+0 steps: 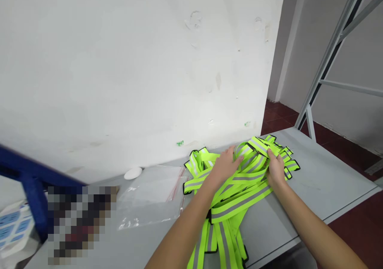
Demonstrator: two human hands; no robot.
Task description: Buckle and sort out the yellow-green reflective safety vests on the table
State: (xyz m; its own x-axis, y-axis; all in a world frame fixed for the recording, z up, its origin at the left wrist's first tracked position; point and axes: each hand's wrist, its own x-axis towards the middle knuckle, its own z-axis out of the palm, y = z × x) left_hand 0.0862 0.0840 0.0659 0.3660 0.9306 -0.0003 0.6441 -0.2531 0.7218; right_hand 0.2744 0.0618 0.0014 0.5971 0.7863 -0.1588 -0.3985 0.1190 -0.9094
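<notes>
A heap of neon yellow-green reflective straps [239, 197] with grey stripes and black-edged ends lies on the grey table, some ends drooping toward the near edge. My right hand [275, 167] is at the heap's right side, thumb on top, closed on one strap that is raised a little. On the left of that, my left hand [226, 165] rests on the pile with its fingers spread, touching the straps. Part of the fingers of each hand is hidden among the bands.
Clear zip bags [149, 197] lie left of the heap, beside a white oval object [133, 173]. A white wall [143, 73] rises behind the grey table [311, 173]. A metal frame [323, 69] stands at right, a blue frame [32, 197] at left. One item is pixelated.
</notes>
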